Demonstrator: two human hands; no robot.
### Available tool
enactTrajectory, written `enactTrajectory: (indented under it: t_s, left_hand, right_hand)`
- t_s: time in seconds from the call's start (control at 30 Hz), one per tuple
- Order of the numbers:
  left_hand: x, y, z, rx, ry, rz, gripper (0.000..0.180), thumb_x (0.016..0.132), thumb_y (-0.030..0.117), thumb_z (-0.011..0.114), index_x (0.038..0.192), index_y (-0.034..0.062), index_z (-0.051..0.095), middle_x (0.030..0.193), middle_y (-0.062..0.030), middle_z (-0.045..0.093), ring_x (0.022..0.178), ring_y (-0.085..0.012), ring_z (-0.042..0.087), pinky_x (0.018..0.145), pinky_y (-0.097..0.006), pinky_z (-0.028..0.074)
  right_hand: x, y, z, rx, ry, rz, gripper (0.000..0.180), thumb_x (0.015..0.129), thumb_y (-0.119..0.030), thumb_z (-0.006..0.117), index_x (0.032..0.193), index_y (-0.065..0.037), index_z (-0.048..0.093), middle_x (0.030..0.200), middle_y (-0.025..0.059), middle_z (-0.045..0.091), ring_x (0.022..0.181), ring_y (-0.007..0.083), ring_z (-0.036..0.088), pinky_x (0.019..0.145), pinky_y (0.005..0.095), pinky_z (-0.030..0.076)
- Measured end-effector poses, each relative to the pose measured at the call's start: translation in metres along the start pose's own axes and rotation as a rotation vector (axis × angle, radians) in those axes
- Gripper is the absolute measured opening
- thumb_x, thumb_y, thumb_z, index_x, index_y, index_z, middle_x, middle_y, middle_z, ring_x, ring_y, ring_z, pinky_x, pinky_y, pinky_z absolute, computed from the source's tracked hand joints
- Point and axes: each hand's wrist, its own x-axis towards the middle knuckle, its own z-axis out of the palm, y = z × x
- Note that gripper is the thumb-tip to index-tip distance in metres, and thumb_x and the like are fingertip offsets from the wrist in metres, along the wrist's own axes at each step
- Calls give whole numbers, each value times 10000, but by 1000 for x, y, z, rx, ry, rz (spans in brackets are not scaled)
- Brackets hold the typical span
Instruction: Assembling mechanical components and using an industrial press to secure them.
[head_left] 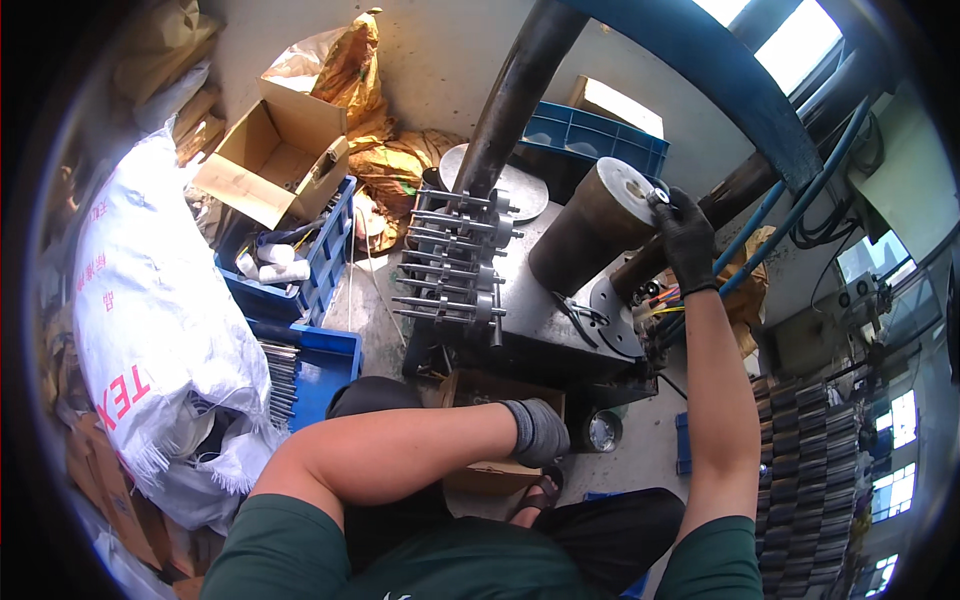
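Note:
My right hand [688, 238], in a dark glove, is raised beside the top of a thick metal cylinder [575, 245]. Its fingers close on a small shiny round metal part [657, 197] at the cylinder's rim. The cylinder stands tilted in this view on a metal machine table [530, 300]. My left hand [541, 432], in a grey glove, hangs low in front of that table; its fingers are turned away and hidden. Left of the cylinder lies a row of several steel shafts [455, 265] with round collars. A pair of pliers [575, 320] lies near the cylinder's foot.
Thick posts [520, 90] and a blue frame [700, 60] rise around the table. Blue crates [330, 250], an open cardboard box [270, 150], a blue tray of rods [335, 350] and a white woven sack [160, 330] crowd the left. Stacked metal bars [810, 470] stand right.

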Motion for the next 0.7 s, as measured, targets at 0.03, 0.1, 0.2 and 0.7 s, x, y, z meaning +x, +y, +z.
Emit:
enactTrajectory:
  t_s: [0.03, 0.1, 0.2, 0.7]
  left_hand:
    - [0, -1, -1, 2, -2, 8, 277, 857, 158, 641, 1095, 110, 775, 1032, -153, 766, 988, -370, 734, 847, -483, 578]
    - [-9, -5, -7, -45, 136, 37, 315, 876, 195, 658, 1167, 110, 743, 1051, -163, 759, 994, -360, 733, 860, -477, 576]
    - [-31, 11, -40, -200, 373, 21, 350, 923, 322, 681, 1193, 103, 721, 1045, -180, 751, 999, -364, 728, 872, -461, 578]
    - [4, -23, -16, -1369, 774, 160, 489, 958, 171, 720, 1396, 53, 539, 1249, -87, 654, 1189, -185, 626, 1028, -360, 530]
  right_hand:
    - [-12, 4, -7, -14, 53, -44, 274, 939, -199, 741, 1155, -32, 733, 1025, 159, 744, 900, 235, 723, 839, 347, 561]
    - [-45, 15, -11, 264, 36, 9, 307, 954, -141, 729, 1233, -18, 695, 1104, 114, 720, 984, 201, 695, 877, 329, 551]
    - [-139, -2, -24, 727, -211, 496, 350, 974, -147, 720, 1298, -31, 657, 1198, 90, 724, 1084, 178, 677, 972, 334, 527]
    - [-294, -43, -18, 1689, -301, 1176, 504, 982, -452, 612, 1330, -88, 605, 1207, 95, 682, 1096, 226, 684, 979, 420, 570]
